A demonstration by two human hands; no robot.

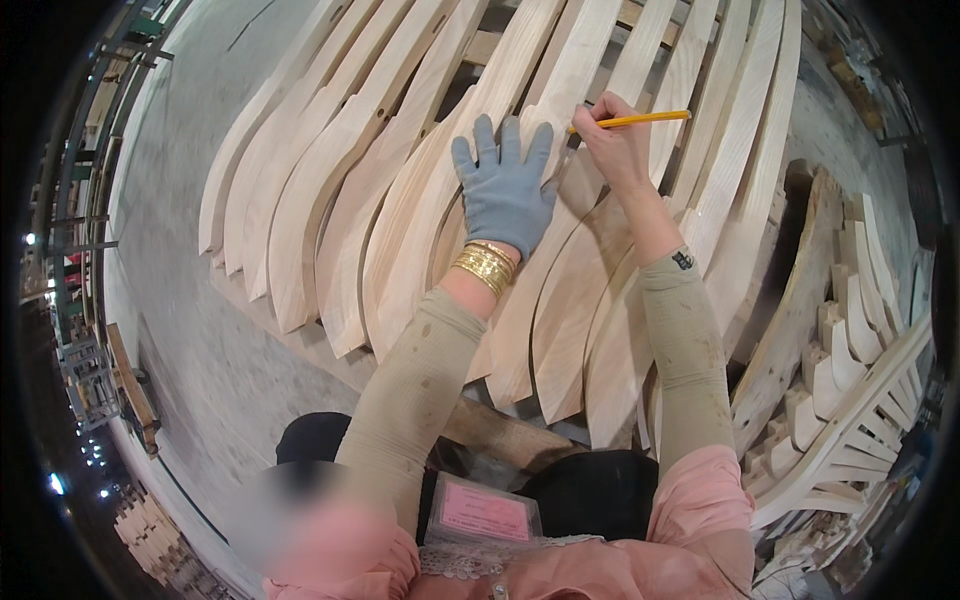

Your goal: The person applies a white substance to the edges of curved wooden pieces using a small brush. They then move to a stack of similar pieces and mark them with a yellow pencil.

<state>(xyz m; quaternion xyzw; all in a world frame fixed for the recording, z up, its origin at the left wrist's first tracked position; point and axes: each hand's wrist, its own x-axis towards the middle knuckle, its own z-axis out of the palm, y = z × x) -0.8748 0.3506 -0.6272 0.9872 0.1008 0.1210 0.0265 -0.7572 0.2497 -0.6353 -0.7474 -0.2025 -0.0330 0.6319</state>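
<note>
Several curved pale wooden furniture parts (pixel 300 215) lie side by side in front of me, their pointed ends toward me. My left hand (pixel 505 185), in a grey-blue glove with gold bangles at the wrist, lies spread flat on the parts near the middle. Just right of it, my bare right hand (pixel 615 145) pinches a yellow pencil (pixel 650 118). The pencil's left tip meets the face of one part, close to the gloved fingers. Any mark under the tip is too small to make out.
A rough wooden board (pixel 800 290) stands along the right side. Beyond it are stacked curved pieces (pixel 850 320) and a slatted wooden frame (pixel 865 435). Grey concrete floor (pixel 190 360) stretches on the left, with metal racks (pixel 85 240) and stacked wood (pixel 155 535) at its edge.
</note>
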